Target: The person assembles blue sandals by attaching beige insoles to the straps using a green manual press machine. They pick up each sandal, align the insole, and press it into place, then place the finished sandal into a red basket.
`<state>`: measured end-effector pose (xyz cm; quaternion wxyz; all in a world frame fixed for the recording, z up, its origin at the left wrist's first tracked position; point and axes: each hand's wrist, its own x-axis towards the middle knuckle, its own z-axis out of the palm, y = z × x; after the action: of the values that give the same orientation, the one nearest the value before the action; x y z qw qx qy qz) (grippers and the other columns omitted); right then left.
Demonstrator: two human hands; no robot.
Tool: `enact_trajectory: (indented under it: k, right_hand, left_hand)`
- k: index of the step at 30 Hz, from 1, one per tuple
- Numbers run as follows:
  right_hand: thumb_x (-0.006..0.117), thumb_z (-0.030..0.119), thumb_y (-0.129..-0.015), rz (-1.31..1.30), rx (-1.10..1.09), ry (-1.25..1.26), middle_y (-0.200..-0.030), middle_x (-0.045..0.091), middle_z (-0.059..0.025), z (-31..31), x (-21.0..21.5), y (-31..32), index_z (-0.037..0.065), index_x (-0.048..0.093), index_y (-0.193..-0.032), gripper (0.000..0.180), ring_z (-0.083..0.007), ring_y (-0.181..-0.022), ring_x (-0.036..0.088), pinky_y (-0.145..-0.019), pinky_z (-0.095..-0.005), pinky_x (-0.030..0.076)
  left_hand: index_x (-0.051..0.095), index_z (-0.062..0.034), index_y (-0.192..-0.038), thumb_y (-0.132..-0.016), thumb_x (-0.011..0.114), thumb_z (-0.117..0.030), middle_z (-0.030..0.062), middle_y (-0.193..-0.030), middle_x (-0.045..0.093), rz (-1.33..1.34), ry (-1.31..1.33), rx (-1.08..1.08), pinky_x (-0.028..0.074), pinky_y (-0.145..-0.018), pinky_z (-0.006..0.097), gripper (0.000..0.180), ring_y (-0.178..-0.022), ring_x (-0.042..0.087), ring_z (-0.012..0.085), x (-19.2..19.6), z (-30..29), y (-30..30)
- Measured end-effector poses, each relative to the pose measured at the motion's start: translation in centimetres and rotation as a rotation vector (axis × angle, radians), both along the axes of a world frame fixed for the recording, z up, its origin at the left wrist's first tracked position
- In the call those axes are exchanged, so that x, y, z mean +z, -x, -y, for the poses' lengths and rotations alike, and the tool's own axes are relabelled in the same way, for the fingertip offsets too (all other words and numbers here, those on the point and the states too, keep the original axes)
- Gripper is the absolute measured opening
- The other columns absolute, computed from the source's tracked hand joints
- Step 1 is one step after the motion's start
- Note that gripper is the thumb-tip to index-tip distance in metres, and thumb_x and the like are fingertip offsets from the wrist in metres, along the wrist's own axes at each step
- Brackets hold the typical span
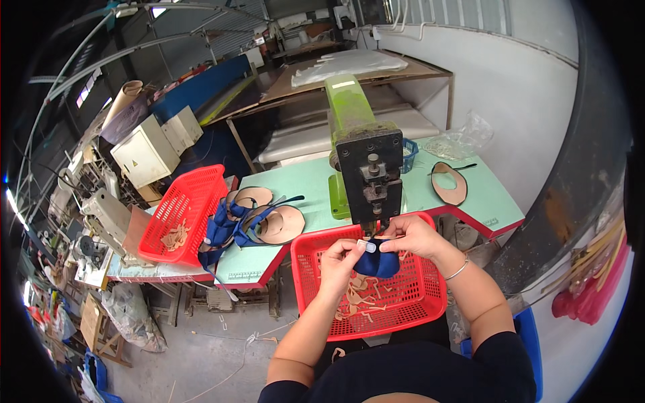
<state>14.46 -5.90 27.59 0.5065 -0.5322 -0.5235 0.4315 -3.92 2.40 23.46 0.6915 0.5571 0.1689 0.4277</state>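
Observation:
A dark blue fabric piece with a rounded, padded look hangs between my two hands, just below the black head of a green machine. My left hand pinches its left edge, beside a small whitish tab. On the other side, my right hand is closed on its upper right edge, thumb and fingertips together. A small tan bit shows at those fingertips; what it is I cannot make out. Under both hands sits a red plastic basket with beige strips inside.
Left on the green tabletop lie blue straps and tan oval pieces. A second red basket with beige scraps stands beyond them. To the machine's right are a dark-rimmed tan ring and a small blue basket.

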Motion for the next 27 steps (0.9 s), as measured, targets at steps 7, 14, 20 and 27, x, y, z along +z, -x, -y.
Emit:
enact_trajectory:
  k: [7,14,20,27]
  right_hand:
    - [0.076,0.013,-0.068,0.034,0.099,0.044,-0.078,0.062,-0.0032,-1.0,2.6,-0.8,0.0,0.063,-0.085,0.025,-0.0078,-0.068,0.055,-0.062,-0.022,0.044]
    - [0.073,0.024,-0.072,0.343,0.187,0.119,-0.08,0.063,-0.0041,-0.6,0.8,-3.5,0.0,0.065,-0.087,0.03,-0.0101,-0.074,0.056,-0.067,-0.0252,0.045]
    - [0.076,0.031,-0.069,0.215,0.048,0.135,-0.074,0.063,-0.0035,0.1,1.1,-2.8,-0.001,0.067,-0.084,0.036,-0.0108,-0.067,0.055,-0.063,-0.0251,0.045]
    - [0.077,0.032,-0.067,0.375,-0.035,0.071,-0.073,0.065,-0.0067,0.2,3.5,-0.1,0.0,0.068,-0.081,0.036,-0.0127,-0.067,0.058,-0.063,-0.0255,0.046]
  left_hand:
    - [0.062,-0.002,-0.085,-0.082,0.064,-0.007,0.0034,-0.087,0.063,-0.032,0.048,-0.081,0.044,-0.075,0.023,0.007,-0.079,0.056,0.0083,-0.4,0.7,-0.7]
    - [0.062,-0.0037,-0.086,-0.082,0.063,-0.005,0.0037,-0.085,0.064,0.146,0.139,-0.002,0.045,-0.077,0.024,0.004,-0.079,0.057,0.0092,-1.4,1.7,-1.4]
    - [0.061,-0.0046,-0.084,-0.082,0.062,-0.005,0.0044,-0.086,0.064,0.231,0.239,-0.001,0.046,-0.077,0.025,0.002,-0.079,0.058,0.0108,-2.0,1.7,-1.4]
    - [0.06,-0.0048,-0.085,-0.083,0.061,-0.006,0.0044,-0.088,0.064,0.301,0.261,-0.009,0.045,-0.079,0.026,0.003,-0.081,0.058,0.011,-3.4,0.9,-0.5]
